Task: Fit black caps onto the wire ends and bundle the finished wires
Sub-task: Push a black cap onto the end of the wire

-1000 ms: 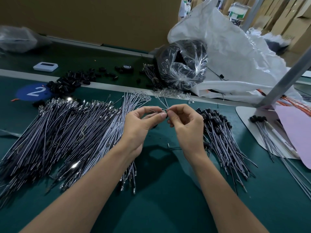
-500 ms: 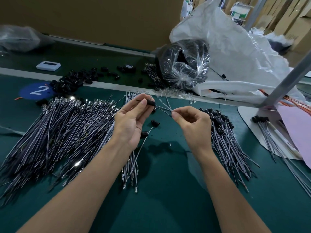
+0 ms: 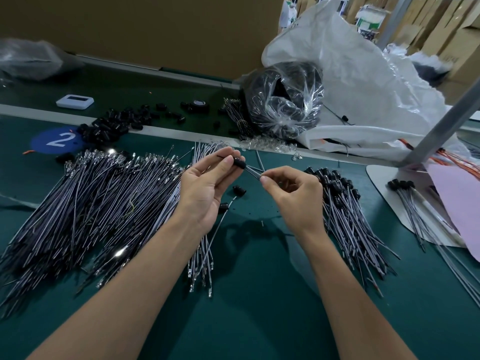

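Observation:
My left hand (image 3: 207, 185) pinches a small black cap (image 3: 239, 162) between thumb and fingertips, above the green bench. My right hand (image 3: 296, 196) pinches thin grey wires (image 3: 253, 172) whose ends run into that cap. Two more capped wire ends (image 3: 239, 190) hang just below my left palm. A large heap of uncapped grey wires (image 3: 85, 203) lies to the left. A pile of wires with black caps fitted (image 3: 345, 211) fans out under my right wrist. Loose black caps (image 3: 117, 126) are scattered at the back left.
A clear bag of black parts (image 3: 283, 100) and a big white sack (image 3: 363, 81) stand at the back. A white tray (image 3: 389, 193) with a few capped wires (image 3: 410, 201) sits at right beside pink paper (image 3: 457, 203). A grey post (image 3: 446, 126) slants across. A blue "2" marker (image 3: 57, 140) lies far left.
My hands, close together a second ago, have drawn apart. The left hand rose up and left with the cap; wires now stretch from it to the right fingers.

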Demonstrator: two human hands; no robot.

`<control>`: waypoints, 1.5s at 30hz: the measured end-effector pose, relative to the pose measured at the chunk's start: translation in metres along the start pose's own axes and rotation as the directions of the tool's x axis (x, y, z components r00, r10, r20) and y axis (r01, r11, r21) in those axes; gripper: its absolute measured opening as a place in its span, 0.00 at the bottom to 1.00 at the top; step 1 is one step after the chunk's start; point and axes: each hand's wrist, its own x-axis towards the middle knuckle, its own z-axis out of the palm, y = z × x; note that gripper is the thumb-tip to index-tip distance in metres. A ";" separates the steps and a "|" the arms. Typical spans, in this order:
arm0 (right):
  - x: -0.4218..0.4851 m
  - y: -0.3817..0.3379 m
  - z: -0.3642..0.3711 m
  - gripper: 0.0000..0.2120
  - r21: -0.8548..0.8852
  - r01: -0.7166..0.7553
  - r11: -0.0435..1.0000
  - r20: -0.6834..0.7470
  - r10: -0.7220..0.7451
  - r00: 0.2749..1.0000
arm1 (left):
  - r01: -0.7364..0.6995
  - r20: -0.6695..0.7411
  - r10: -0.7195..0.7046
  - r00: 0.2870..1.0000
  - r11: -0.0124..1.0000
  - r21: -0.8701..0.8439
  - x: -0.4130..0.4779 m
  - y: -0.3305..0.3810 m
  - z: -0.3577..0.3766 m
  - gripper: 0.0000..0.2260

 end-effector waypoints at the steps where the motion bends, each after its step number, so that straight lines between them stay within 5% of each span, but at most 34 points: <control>1: 0.000 0.000 0.000 0.07 0.001 0.003 1.000 -0.002 -0.003 1.000 | 0.003 0.009 -0.003 1.000 1.000 0.003 0.000 -0.001 0.001 0.07; 25: -0.001 -0.001 -0.004 0.06 -0.017 -0.004 1.000 -0.038 0.003 0.999 | 0.055 -0.025 -0.059 0.998 0.988 -0.142 0.003 0.000 -0.004 0.07; 41: -0.002 -0.004 0.001 0.01 -0.057 0.064 0.996 -0.021 -0.065 0.998 | 0.083 0.064 -0.082 0.995 0.996 -0.016 -0.003 -0.009 0.004 0.15; 45: -0.002 -0.006 -0.001 0.08 -0.028 0.037 0.999 -0.001 -0.037 0.999 | 0.085 0.070 -0.086 0.994 0.996 0.024 -0.004 -0.010 0.004 0.13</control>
